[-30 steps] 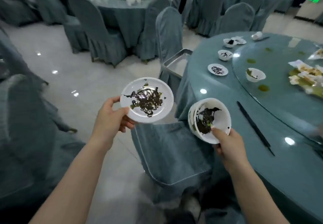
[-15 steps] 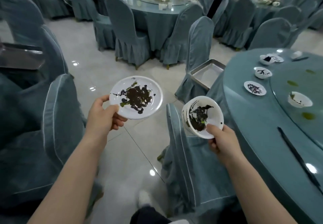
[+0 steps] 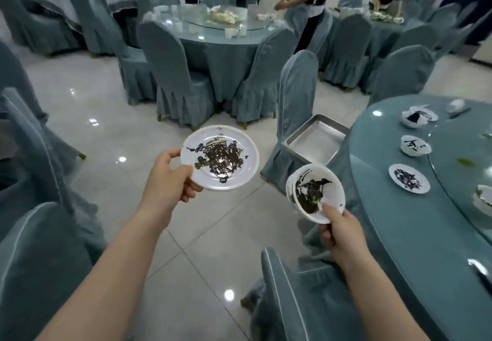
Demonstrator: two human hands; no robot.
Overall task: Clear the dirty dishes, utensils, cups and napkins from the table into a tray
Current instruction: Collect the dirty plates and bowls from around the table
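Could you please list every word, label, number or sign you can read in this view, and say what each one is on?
None can be read.
The plate in the left hand bears a small dark mark near its far rim: too small and blurred to read.
The bowl in the right hand, the tray and the table show no lettering.

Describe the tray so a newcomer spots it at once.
Start at the round table on the right. By its near-left edge stands a covered chair, and the tray sits on its seat. It is the only square metal thing there, shiny and empty.
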